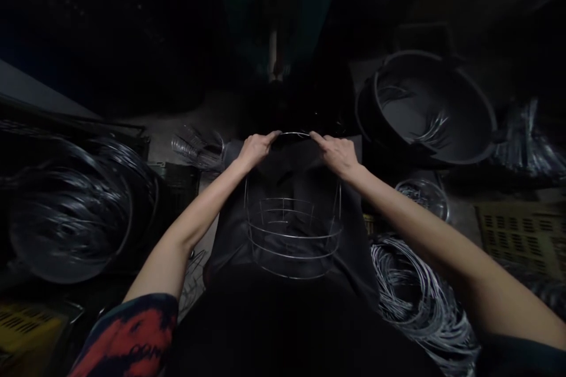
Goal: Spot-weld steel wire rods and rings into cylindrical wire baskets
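Note:
A wire basket (289, 237) of thin bright rods hangs over the dark apron (230, 230) on my lap, its round hoops nearest my body. At its far end a curved wire runs between my hands. My left hand (255, 150) is closed on the left end of that wire, thumb and fingers pinched. My right hand (338, 156) grips the right end in the same way. Past the hands stands a dark machine with a pale vertical rod (275, 41); its lower part is lost in shadow.
On the right are a large round tub (481, 103) with some bent wires, a small bowl (444, 203), a bundle of wire rings (411, 288) and a yellow crate (517, 230). A tub full of wires (66, 274) stands left, with loose wires (198, 147) beyond.

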`<state>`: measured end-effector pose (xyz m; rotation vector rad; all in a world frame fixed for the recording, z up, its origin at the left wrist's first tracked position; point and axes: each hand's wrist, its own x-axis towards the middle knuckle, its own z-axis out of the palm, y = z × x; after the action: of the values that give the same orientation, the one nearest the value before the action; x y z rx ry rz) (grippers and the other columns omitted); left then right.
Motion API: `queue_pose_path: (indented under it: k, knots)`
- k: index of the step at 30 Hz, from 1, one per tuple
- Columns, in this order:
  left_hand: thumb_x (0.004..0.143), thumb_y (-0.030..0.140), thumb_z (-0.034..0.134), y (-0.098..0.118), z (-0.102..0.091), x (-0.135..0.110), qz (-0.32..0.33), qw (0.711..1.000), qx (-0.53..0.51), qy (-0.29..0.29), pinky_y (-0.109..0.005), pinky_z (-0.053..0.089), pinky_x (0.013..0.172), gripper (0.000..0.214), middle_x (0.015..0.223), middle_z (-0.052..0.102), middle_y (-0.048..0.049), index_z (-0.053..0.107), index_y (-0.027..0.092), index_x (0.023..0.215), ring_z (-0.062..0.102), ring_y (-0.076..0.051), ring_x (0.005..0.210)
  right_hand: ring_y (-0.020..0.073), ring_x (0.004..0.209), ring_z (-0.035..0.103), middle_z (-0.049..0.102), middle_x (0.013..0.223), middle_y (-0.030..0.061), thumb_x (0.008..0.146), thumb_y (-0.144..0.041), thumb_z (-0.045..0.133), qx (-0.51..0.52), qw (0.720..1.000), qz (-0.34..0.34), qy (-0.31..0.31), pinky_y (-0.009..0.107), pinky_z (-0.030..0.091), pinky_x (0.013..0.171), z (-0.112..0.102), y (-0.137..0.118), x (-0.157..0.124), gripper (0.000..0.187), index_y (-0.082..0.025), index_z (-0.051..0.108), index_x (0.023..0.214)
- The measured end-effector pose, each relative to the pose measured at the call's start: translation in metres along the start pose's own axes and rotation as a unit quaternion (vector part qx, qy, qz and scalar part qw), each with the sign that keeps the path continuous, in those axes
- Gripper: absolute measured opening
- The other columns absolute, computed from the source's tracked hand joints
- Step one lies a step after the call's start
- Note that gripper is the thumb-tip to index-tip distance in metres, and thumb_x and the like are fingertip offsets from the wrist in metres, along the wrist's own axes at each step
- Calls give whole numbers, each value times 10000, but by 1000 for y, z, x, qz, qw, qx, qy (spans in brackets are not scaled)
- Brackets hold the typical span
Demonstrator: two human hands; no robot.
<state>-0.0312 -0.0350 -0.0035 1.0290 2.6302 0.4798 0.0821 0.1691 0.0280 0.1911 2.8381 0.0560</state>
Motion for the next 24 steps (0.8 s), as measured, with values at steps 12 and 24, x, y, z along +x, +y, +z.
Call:
queue_pose_path:
  k: [12,24]
  knots:
    - [984,327,356,5,-31,17,75,993,82,-25,-278,465,785,403,1174,684,-60,486,305,1365,657,-216,1009,211,866,658,656,1122,131,948,-151,272,-45,997,-67,10,299,395,654,-20,-5,22,563,-237,274,1503]
    - [980,412,329,0,-94,33,40,991,122,35,-274,451,701,385,906,712,-84,589,254,1216,681,-223,821,238,857,668,692,1083,108,933,-164,314,-33,991,-90,94,306,418,654,-78,-9,51,547,-283,356,1465]
